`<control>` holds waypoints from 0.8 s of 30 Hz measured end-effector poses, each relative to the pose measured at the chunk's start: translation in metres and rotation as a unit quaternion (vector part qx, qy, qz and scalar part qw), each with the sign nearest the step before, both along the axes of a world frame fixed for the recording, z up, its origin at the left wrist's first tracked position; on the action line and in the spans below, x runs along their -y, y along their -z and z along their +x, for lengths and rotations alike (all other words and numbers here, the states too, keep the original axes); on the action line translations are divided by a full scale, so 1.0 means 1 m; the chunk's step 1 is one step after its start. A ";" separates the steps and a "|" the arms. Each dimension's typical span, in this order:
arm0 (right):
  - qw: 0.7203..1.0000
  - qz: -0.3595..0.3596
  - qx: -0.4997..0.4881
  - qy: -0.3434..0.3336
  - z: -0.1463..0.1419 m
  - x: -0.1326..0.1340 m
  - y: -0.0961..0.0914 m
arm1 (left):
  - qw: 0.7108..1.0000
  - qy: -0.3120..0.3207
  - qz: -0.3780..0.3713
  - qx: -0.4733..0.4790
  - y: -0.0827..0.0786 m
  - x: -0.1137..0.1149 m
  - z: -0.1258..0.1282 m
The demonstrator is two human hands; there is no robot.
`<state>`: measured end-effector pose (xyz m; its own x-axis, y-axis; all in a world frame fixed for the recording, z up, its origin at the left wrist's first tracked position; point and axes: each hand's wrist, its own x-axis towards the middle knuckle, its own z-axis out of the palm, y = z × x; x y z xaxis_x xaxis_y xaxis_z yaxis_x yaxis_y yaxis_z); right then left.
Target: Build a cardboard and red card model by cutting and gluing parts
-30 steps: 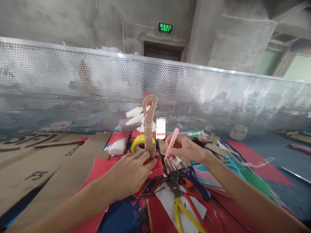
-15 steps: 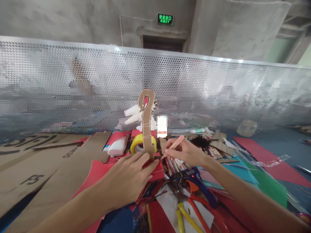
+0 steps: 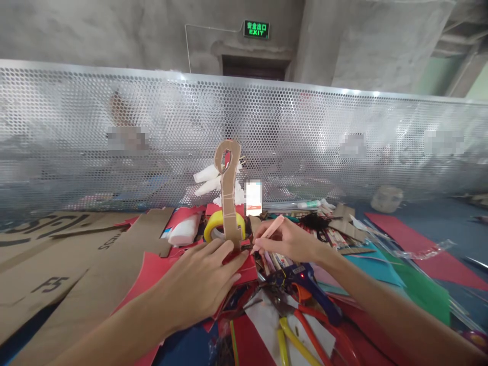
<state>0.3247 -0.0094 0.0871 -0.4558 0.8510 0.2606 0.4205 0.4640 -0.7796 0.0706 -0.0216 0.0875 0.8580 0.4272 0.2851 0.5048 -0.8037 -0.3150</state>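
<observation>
Metal screen (image 3: pixel 305 122): perforated and silvery, it runs across your view behind everything you have laid out.
Surface (image 3: pixel 427 206): blue, showing at your far right and along the near edge, with craft materials heaped over its middle.
Cardboard sheet (image 3: pixel 95 284): flat at your left, printed with black lettering.
Green paper (image 3: pixel 430 292): at your right, just beside some light-blue paper (image 3: pixel 375 267).
Left hand (image 3: pixel 204 272): palm down, fingers stretched forward at the foot of the cut-out; you cannot tell whether its grip pinches anything underneath.
Right hand (image 3: pixel 292 241): its grip is closed around the pink pen, across from your other fingers.
Cardboard cut-out (image 3: pixel 229 195): upright before you, looped at the top, directly in front of the tape.
Glue gun (image 3: pixel 310 284): blue, with a small red light, below your right wrist.
Yellow-handled tool (image 3: pixel 299 343): near you, handles pointing your way, over white paper.
Red card (image 3: pixel 249 270): beneath your left fingertips, beside the foot of the cut-out.
Tape roll (image 3: pixel 215 220): yellow, standing on edge, partly hidden.
Pink pen (image 3: pixel 273 226): slanted, tip down near the red card; you cannot tell if it touches.
</observation>
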 end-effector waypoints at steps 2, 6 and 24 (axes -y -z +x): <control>1.000 0.010 0.014 -0.003 0.000 0.000 0.000 | 1.000 0.001 0.002 0.002 0.000 0.000 -0.001; 0.999 0.022 0.024 -0.002 -0.001 0.000 -0.001 | 1.000 0.002 0.003 0.007 0.000 0.000 -0.001; 1.000 0.015 0.019 0.004 -0.001 0.003 -0.004 | 1.000 -0.004 -0.020 0.005 0.000 -0.001 0.000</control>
<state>0.3232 -0.0123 0.0906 -0.4597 0.8465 0.2687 0.4528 0.4837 -0.7490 0.0703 -0.0204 0.0877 0.8518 0.4448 0.2766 0.5139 -0.8119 -0.2770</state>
